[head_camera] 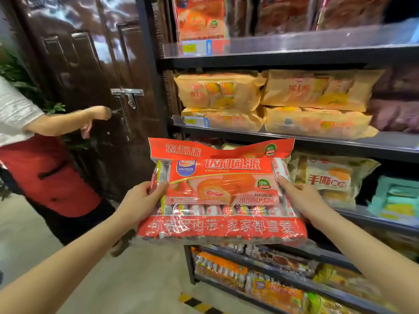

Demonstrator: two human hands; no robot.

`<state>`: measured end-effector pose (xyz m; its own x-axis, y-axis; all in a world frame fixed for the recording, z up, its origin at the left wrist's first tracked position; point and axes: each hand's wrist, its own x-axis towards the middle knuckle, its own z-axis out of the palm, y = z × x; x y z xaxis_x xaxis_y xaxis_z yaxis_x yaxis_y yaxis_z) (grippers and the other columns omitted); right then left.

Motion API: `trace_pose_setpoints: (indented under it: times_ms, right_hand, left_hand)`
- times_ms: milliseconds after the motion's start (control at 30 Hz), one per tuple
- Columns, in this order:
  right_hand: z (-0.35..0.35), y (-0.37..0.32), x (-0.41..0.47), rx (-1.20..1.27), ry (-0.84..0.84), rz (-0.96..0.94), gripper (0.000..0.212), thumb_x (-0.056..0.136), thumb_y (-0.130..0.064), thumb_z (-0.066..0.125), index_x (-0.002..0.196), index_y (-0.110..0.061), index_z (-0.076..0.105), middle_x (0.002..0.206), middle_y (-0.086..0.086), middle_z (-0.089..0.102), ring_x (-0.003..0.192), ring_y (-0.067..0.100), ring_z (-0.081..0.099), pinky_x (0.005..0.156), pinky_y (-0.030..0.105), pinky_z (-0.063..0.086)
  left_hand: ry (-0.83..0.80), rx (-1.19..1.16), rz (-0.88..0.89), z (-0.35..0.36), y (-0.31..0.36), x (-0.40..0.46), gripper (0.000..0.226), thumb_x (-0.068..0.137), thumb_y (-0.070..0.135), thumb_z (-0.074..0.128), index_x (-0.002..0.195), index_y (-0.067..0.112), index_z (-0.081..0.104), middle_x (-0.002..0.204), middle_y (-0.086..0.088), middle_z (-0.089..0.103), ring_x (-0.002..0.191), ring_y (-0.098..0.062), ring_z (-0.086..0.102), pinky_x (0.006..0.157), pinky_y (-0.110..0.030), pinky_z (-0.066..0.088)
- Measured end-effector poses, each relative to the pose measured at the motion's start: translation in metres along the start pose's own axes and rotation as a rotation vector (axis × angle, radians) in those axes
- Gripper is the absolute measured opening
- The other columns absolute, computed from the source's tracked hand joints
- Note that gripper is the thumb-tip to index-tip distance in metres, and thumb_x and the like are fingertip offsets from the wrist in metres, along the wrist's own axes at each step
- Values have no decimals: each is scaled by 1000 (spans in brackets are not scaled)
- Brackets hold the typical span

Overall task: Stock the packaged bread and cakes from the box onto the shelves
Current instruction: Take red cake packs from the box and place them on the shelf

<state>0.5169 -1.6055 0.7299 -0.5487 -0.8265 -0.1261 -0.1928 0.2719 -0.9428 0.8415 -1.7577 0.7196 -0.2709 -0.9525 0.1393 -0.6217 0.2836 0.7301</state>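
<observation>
Dark metal shelves (294, 57) are filling the right side of a shop aisle, with a brown door (90, 64) standing to their left. Nearest the camera, both hands are holding a red cake pack (220, 191) up in front of the shelves, at about the height of the third tier. The left hand (138, 202) is gripping the pack's left edge, thumb pressing on the front and fingers curling behind. The right hand (303, 198) is clasping the right edge the same way, thumb lying along the front. Behind the pack, yellow bread bags (267, 100) are lying stacked on the tier above it. Left of the shelves, another person in a red apron (47, 175) is reaching a hand to the door handle (123, 114).
</observation>
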Motion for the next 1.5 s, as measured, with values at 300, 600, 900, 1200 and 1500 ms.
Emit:
trace_pose_setpoints:
  times_ms: [300, 600, 900, 1200, 1500]
  right_hand:
    - [8, 9, 16, 19, 175, 66, 30, 89, -46, 53, 82, -17, 56, 75, 1, 69, 67, 18, 69, 58, 30, 51]
    - [31, 24, 24, 64, 338, 0, 32, 87, -45, 55, 92, -15, 62, 85, 3, 73, 69, 18, 72, 63, 31, 54]
    - [45, 70, 55, 23, 456, 18, 51, 82, -51, 56, 113, -11, 52, 96, 3, 68, 79, 19, 69, 71, 39, 56]
    - [69, 157, 102, 66, 470, -210, 50, 70, -67, 59, 104, -31, 54, 105, -1, 68, 85, 8, 69, 63, 26, 57]
    - [83, 261, 165, -95, 395, -539, 82, 53, -65, 77, 122, -35, 43, 118, -19, 60, 106, -5, 58, 80, 11, 50]
  left_hand:
    - [-181, -54, 106, 32, -13, 76, 53, 79, 65, 44, 90, 17, 63, 86, 3, 71, 77, -14, 68, 75, -37, 53]
    - [-308, -128, 218, 54, -19, 131, 44, 86, 52, 47, 116, 21, 52, 86, 20, 59, 69, 3, 61, 59, -11, 39]
    - [-356, -167, 320, 99, -47, 163, 42, 82, 55, 47, 115, 30, 46, 96, 18, 61, 83, 0, 61, 80, -30, 48]
    - [-136, -231, 569, 190, -116, 181, 48, 71, 85, 31, 108, 55, 41, 104, 33, 50, 91, 24, 51, 74, -1, 38]
    - [127, -316, 811, 284, -182, 223, 49, 80, 76, 35, 110, 38, 40, 109, 19, 47, 97, 1, 46, 81, 3, 32]
